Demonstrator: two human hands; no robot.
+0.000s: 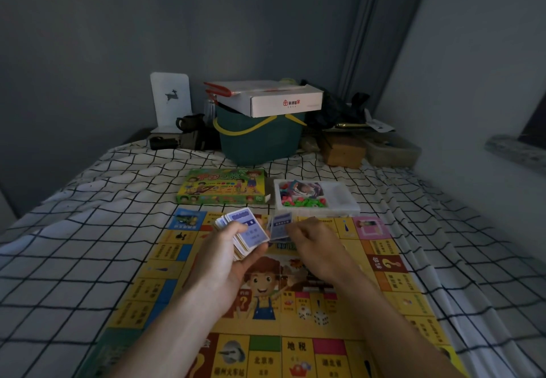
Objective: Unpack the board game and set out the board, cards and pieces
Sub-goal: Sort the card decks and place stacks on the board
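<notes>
The yellow game board (pixel 165 262) lies unfolded on the checked bedsheet in front of me. My left hand (pixel 233 253) grips a thick stack of blue-and-white cards (pixel 246 230) above the board's middle. My right hand (pixel 316 240) pinches a single blue card (pixel 279 225) just right of the stack. The green game box (pixel 223 187) lies beyond the board. Beside it, to the right, a white plastic tray (pixel 339 197) holds small coloured pieces and more cards.
At the far end of the bed stand a green basket (pixel 260 141) with a white carton (pixel 283 100) on top, a brown box (pixel 342 150), a dark teapot (pixel 189 122) and a white bookend (pixel 170 100). A wall runs along the right side.
</notes>
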